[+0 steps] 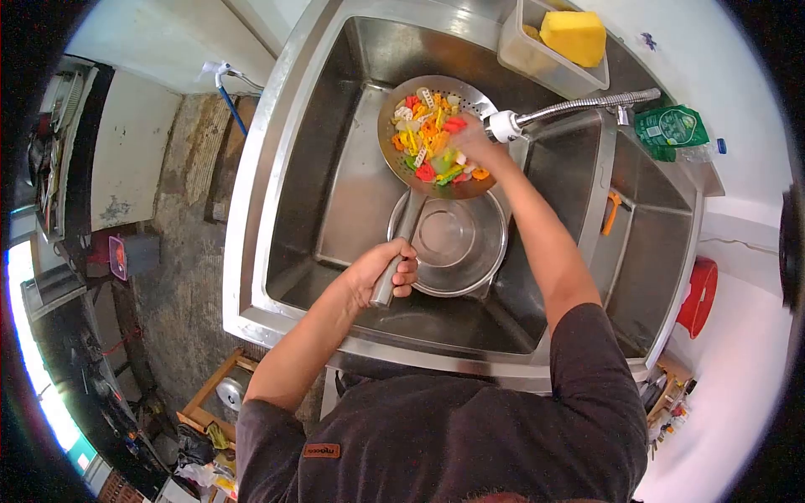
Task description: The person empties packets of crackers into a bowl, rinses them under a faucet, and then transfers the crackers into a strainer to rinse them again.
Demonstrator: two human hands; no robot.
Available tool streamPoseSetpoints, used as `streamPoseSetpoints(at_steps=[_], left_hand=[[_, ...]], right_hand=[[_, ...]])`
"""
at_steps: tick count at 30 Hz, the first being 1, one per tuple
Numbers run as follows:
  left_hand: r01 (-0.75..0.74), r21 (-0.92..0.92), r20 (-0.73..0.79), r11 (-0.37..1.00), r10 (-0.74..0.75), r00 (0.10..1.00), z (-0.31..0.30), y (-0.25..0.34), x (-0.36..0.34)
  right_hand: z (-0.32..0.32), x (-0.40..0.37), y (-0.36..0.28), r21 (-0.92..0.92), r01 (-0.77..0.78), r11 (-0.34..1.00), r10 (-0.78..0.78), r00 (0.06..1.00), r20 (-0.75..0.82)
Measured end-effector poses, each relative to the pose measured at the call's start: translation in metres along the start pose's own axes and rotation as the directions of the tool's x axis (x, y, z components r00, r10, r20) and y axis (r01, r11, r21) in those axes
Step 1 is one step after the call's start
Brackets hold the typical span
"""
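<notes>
My left hand [387, 272] is closed around the metal handle [410, 220] of a wide, round strainer [391, 159] with holes along its rim. The strainer is held over the sink and is full of small colourful pieces [423, 134] in red, yellow, orange, green and white. Smeared by motion, my right hand [476, 142] is at the right side of the pieces, just beside the white faucet head [504, 126]. Its fingers are too blurred to make out. Below the strainer, a round metal bowl [490, 268] sits in the sink, partly covered by the strainer and its handle.
The steel sink [348, 193] has a second basin [641, 268] at right, with an orange tool [611, 213] on its divider side. Behind stand a plastic container [545, 63] with a yellow sponge [573, 36] and a green pouch [671, 126]. A red container [698, 298] is far right.
</notes>
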State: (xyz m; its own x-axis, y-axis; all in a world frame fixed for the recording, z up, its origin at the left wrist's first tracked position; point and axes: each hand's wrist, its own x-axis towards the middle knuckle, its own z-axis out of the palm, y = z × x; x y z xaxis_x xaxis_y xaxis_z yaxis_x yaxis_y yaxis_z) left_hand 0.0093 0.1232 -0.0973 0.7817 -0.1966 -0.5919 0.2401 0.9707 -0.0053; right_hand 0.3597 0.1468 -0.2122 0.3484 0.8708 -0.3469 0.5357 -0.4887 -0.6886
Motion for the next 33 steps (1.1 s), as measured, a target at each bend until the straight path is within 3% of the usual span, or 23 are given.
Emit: streamPoseSetpoints(at_steps=[1, 2, 3, 4, 6, 8, 10, 12, 14, 16, 18, 20, 22, 24, 25, 26, 28, 29, 30, 32, 33], left_hand=[[0.002, 0.001, 0.008, 1.0, -0.002, 1.0, -0.001, 0.0, 0.001], [0.003, 0.002, 0.009, 1.0, -0.003, 1.0, 0.0, 0.0, 0.001], [-0.001, -0.001, 0.003, 1.0, 0.001, 1.0, 0.001, 0.0, 0.0], [-0.004, -0.001, -0.005, 1.0, 0.004, 1.0, 0.004, 0.001, -0.002], [-0.003, 0.032, -0.037, 0.999, 0.005, 0.999, 0.011, -0.001, -0.004], [-0.004, 0.064, -0.073, 0.998, 0.009, 0.997, 0.016, 0.001, -0.005], [-0.016, 0.049, -0.087, 0.999, 0.021, 0.996, 0.018, 0.003, -0.006], [-0.017, 0.033, -0.078, 0.999, 0.019, 0.997, 0.015, 0.003, -0.005], [-0.015, 0.017, -0.066, 1.0, 0.016, 0.998, 0.009, 0.003, -0.004], [0.01, 0.036, 0.003, 0.999, -0.01, 1.0, 0.004, 0.003, -0.002], [0.021, 0.047, 0.003, 0.999, -0.021, 1.0, 0.007, 0.002, -0.002], [0.035, 0.063, -0.002, 0.997, -0.035, 0.999, 0.008, 0.001, -0.002], [0.053, 0.072, -0.019, 0.996, -0.052, 0.998, 0.007, -0.001, -0.001], [0.03, 0.056, -0.034, 0.998, -0.028, 0.999, 0.007, -0.001, -0.001], [0.005, 0.041, -0.047, 0.999, -0.003, 0.999, 0.007, -0.001, -0.001], [0.001, 0.036, -0.046, 0.999, 0.0, 0.999, 0.004, 0.0, 0.0], [0.003, -0.012, -0.022, 1.0, -0.003, 1.0, -0.002, -0.001, 0.003], [0.002, -0.017, -0.02, 1.0, -0.003, 1.0, 0.0, -0.001, 0.002], [-0.002, 0.006, -0.038, 1.0, 0.003, 0.999, 0.004, 0.0, 0.0], [-0.005, 0.034, -0.055, 0.999, 0.007, 0.998, 0.007, 0.0, 0.001], [0.013, 0.032, -0.045, 0.999, -0.012, 0.999, 0.007, 0.0, 0.002]], right_hand=[[-0.001, 0.006, 0.005, 0.208, -0.051, 0.977, 0.049, 0.999, 0.014], [-0.007, 0.002, -0.008, 0.207, -0.052, 0.977, 0.05, 0.999, 0.013], [-0.013, 0.0, -0.022, -0.141, 0.029, 0.99, -0.041, 0.996, -0.079], [-0.013, -0.003, -0.036, -0.476, 0.073, 0.876, -0.155, 0.979, -0.135], [0.009, -0.01, -0.058, -0.439, 0.062, 0.896, -0.162, 0.968, -0.193], [0.026, -0.017, -0.074, -0.503, 0.036, 0.864, -0.083, 0.994, -0.072], [0.039, -0.006, -0.055, -0.436, 0.108, 0.894, -0.158, 0.984, -0.08], [0.038, -0.001, -0.037, -0.509, 0.169, 0.844, -0.174, 0.984, 0.038], [0.018, -0.008, -0.045, -0.517, 0.17, 0.839, -0.176, 0.984, 0.038], [0.002, 0.007, -0.038, -0.371, 0.196, 0.908, -0.224, 0.974, -0.034], [0.001, 0.014, -0.038, -0.428, 0.163, 0.889, -0.186, 0.982, -0.014], [0.014, 0.006, -0.061, -0.501, 0.138, 0.854, -0.26, 0.948, -0.183], [0.025, 0.004, -0.067, -0.424, 0.117, 0.898, -0.191, 0.972, -0.136], [0.04, -0.002, -0.063, -0.467, 0.212, 0.858, -0.258, 0.966, -0.035], [0.044, -0.01, -0.057, -0.495, 0.326, 0.806, -0.391, 0.92, -0.031], [0.039, -0.009, -0.053, -0.496, 0.329, 0.803, -0.393, 0.919, -0.026], [0.024, -0.009, -0.038, -0.143, 0.487, 0.862, -0.47, 0.872, 0.134], [0.011, -0.019, -0.043, -0.362, 0.565, 0.741, -0.589, 0.806, 0.054], [0.003, -0.021, -0.042, -0.363, 0.565, 0.741, -0.588, 0.807, 0.058], [-0.01, -0.011, -0.029, -0.47, 0.423, 0.775, -0.527, 0.843, -0.109], [-0.008, -0.008, -0.024, -0.524, 0.238, 0.818, -0.405, 0.885, -0.23]])
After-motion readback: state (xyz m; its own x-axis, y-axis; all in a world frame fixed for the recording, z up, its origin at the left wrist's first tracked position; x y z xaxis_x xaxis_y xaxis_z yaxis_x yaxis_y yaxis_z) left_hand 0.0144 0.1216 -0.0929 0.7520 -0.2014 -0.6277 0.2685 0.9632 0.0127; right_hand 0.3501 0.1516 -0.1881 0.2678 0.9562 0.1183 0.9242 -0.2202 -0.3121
